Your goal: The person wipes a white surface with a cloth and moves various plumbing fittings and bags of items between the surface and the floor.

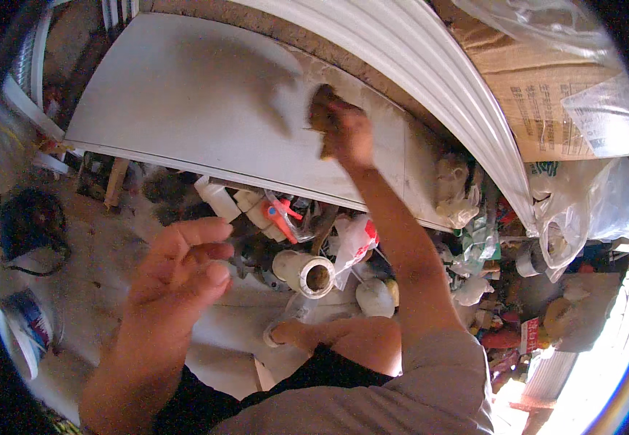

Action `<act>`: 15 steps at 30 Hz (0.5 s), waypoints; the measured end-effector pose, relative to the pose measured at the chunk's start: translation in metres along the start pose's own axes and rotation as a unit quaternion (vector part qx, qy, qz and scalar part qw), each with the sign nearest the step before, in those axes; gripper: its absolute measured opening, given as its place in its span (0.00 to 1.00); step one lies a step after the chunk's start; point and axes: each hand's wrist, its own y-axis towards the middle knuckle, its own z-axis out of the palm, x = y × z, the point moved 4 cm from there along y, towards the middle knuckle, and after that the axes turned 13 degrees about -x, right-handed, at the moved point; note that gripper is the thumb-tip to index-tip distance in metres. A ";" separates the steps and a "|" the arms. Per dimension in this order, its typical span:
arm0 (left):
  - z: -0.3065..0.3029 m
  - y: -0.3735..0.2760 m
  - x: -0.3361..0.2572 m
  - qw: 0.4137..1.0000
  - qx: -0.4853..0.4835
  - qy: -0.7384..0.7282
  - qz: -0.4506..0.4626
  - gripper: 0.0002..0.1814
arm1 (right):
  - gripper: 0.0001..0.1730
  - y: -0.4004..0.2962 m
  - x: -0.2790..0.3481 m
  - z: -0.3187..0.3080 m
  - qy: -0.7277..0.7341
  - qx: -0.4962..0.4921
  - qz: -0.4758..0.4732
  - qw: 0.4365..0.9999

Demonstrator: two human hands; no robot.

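My right hand (355,136) is shut on a dark brown, crumpled rag (322,111), blurred so that its exact kind is hard to tell. That arm reaches out over a long white board (184,103), which has brownish smudges and a dusty far edge. The rag appears to touch the board right of its middle, and a shadow falls to its left. Raised in the air on the near side of the board, my left hand (178,277) holds nothing. Its fingers are loosely curled, with the thumb apart from them.
Below the board's near edge lie a white plastic pipe fitting (303,273), a red-handled valve (282,217) and a plastic bag (353,242). A white corrugated panel (401,49) borders the far side. On the right are a cardboard box (532,114) bearing writing and clear bags (564,234).
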 end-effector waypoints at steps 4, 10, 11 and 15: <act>0.002 -0.003 0.008 1.000 0.017 0.000 -0.019 0.21 | 0.10 0.021 0.149 0.086 0.250 -0.057 0.024 0.966; -0.008 -0.005 0.007 0.999 0.037 -0.011 0.020 0.22 | 0.28 0.036 0.283 0.143 0.210 0.018 -0.116 0.971; -0.001 -0.007 0.007 0.997 0.072 -0.010 0.028 0.22 | 0.29 0.044 0.250 0.149 0.195 0.018 -0.110 0.974; -0.004 -0.007 0.014 0.997 0.077 -0.021 0.003 0.22 | 0.28 0.054 0.146 0.168 0.193 0.057 -0.012 0.980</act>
